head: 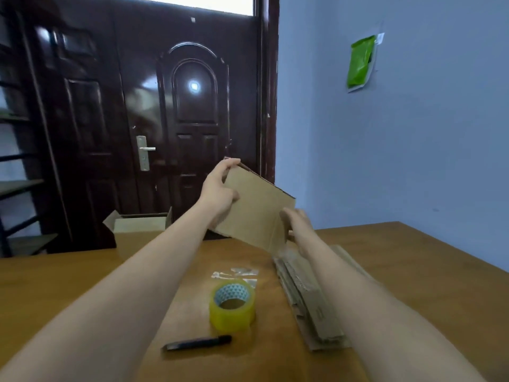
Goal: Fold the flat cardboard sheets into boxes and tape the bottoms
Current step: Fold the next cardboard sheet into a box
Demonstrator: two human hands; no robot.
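Head view, looking forward and down over a wooden counter (82, 274).

Held up above the far part of the counter: a flat cardboard sheet (256, 210), tilted, upper edge toward the dark door (165, 106), lower edge hanging just above the stack below. Left hand (220, 193) gripping the sheet's upper left corner, fingers curled over the top edge, thumb against the near face. Right hand (296, 223) clasped on the sheet's lower right edge, fingers wrapped round the board; fingertips hidden behind it. Both forearms bare, stretched out from the bottom corners of the frame.

Lying on the counter under the right forearm: a stack of flat cardboard sheets (305, 296), running from near the lifted sheet back toward the camera, partly covered by the arm.

Left of the stack, between the two arms: a roll of clear yellowish tape (232, 306), standing on its flat side, core opening upward. Just beyond the roll: a scrap of crumpled clear film or tape (237, 274), flat on the wood. Nearer the camera than the roll: a dark slim pen-like tool (197, 343), lying sideways; blurred, kind not clear.

Beyond the counter's far left edge, low in front of the door: an open cardboard box (140, 223), flaps up. On the blue wall (413, 161) at right: a green packet (360, 62) hanging. At far left: dark shelving (16, 188).
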